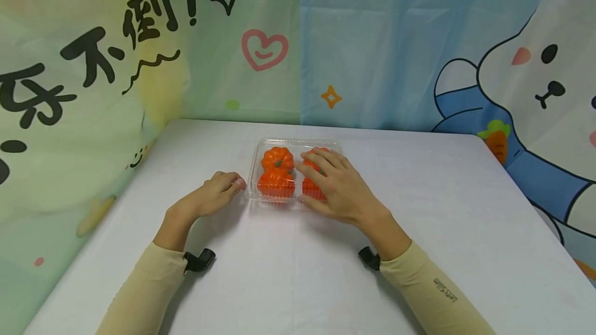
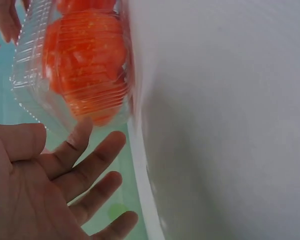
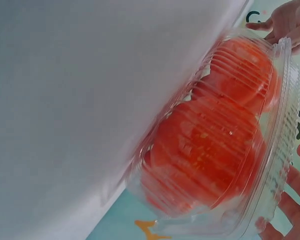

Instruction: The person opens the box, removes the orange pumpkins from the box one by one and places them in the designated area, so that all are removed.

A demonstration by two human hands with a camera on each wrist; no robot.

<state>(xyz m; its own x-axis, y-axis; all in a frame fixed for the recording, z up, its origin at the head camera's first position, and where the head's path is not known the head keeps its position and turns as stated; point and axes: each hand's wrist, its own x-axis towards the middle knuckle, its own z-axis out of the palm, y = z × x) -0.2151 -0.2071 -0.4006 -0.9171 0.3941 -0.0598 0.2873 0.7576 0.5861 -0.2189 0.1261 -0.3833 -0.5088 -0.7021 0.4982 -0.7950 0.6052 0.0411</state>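
A white counter [image 1: 288, 283] before cartoon backdrops carries a clear plastic clamshell box [image 1: 253, 169], set mid-counter with its long axis running left to right. Inside sit orange toy pumpkins [image 1: 277, 159], two to each side. The right hand [image 1: 337, 187] lies flat over the box's right half, grip loose and spread, holding nothing. The left hand [image 1: 219, 193] rests just beside the box's left edge, fingers relaxed, fingertips [image 2: 85, 127] about touching its wall.

Clear ribbed plastic box [image 1: 276, 196], lid shut, flat mid-table; orange pumpkins [image 1: 277, 159] inside, stems up, packed close.
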